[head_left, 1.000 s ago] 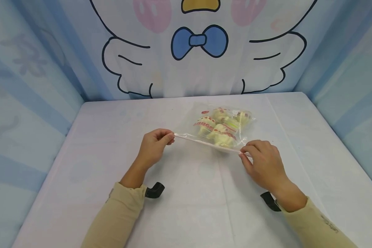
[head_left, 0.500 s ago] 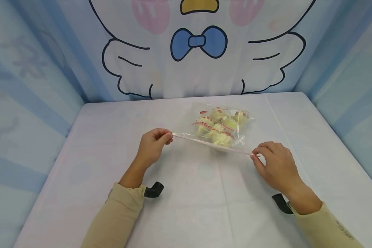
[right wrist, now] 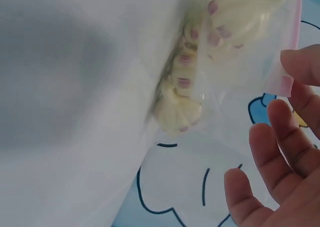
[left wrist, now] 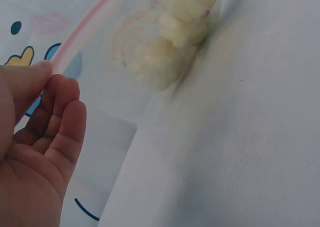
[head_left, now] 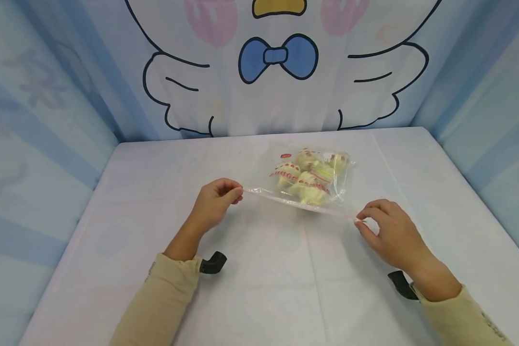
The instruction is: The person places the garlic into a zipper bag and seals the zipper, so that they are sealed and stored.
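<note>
Pale blue curtain walls with a cartoon bird in a blue bow tie (head_left: 278,56) close off the back and sides of a table (head_left: 134,202) spread with a white cloth. Toward the table's back edge, right of its middle, lies a clear zip bag (head_left: 304,180) holding cream-coloured toys (head_left: 304,178) with red marks. The bag's pink zip strip (head_left: 294,203) faces the near edge. The left hand (head_left: 214,204) pinches the strip's left end between thumb and curled fingers. The right hand (head_left: 391,233) pinches the strip's right end between thumb and forefinger, its other fingers loosely spread. Both wrists carry beige sleeves (head_left: 164,298) and black camera mounts (head_left: 212,263).
</note>
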`<state>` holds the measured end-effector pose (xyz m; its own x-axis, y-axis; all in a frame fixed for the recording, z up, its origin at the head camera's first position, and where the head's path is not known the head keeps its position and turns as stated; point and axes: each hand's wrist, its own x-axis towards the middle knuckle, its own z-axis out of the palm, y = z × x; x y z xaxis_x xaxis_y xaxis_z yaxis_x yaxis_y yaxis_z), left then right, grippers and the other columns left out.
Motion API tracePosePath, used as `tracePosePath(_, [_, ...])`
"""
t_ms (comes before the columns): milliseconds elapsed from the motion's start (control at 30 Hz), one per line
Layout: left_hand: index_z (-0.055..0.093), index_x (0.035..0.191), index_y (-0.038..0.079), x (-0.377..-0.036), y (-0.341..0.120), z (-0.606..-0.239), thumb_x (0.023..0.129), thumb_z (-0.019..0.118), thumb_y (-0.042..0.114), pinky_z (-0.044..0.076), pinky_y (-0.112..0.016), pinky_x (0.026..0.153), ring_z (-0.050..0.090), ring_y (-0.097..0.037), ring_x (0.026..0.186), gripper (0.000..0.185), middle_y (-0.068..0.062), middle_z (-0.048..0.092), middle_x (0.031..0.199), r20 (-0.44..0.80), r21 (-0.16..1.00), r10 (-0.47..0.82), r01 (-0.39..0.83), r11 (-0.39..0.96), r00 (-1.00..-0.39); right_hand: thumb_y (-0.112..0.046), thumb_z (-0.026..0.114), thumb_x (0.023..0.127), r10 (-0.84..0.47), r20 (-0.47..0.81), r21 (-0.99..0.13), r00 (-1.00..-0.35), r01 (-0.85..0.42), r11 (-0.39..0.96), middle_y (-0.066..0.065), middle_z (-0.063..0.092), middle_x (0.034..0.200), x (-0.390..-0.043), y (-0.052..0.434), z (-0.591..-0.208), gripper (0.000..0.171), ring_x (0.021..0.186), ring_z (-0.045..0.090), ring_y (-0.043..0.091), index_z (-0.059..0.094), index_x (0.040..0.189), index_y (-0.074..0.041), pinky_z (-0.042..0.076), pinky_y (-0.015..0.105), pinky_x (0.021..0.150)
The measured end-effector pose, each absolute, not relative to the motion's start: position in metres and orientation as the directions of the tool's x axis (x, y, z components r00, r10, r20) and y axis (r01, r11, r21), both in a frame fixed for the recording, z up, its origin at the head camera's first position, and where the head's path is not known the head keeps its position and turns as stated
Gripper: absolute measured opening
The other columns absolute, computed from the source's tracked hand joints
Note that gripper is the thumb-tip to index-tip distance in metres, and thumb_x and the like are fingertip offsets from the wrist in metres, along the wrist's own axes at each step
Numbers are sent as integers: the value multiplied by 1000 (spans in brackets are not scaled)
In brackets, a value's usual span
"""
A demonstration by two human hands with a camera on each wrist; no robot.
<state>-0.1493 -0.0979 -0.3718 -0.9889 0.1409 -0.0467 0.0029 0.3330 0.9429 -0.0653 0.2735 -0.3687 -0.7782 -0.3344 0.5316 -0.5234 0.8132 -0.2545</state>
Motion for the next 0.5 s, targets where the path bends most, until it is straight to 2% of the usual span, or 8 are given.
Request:
tracePosePath(167, [67,108,7,-149,-101,-373,99,65,20,54,-40,86,63,-23,90,16,-7,68,97,-84,919,162,-14,394,-983,0,84,69,-348,487,-274,-801,-519,810,10,61,97,-64,273,-372,21,90,59,32,70,83,-6,50,46,73])
tracePosePath(367, [68,108,10,-148,-102,-377,97,67,25,52,-34,74,61,-21,86,19,-4,68,94,-35,859,149,46,509,-988,-2,83,72,-341,429,-301,-836,-489,819,9,62,100,-62,273,-372,19,94,59,31,70,83,-9,52,46,73])
tracePosePath(500, [67,112,7,-146,-102,-375,96,68,28,54,-37,80,61,-23,92,26,-6,68,101,20,811,139,98,576,-990,-8,85,74,-337,362,-329,-869,-458,826,9,61,104,-60,272,-370,19,97,58,31,71,88,-9,53,49,75])
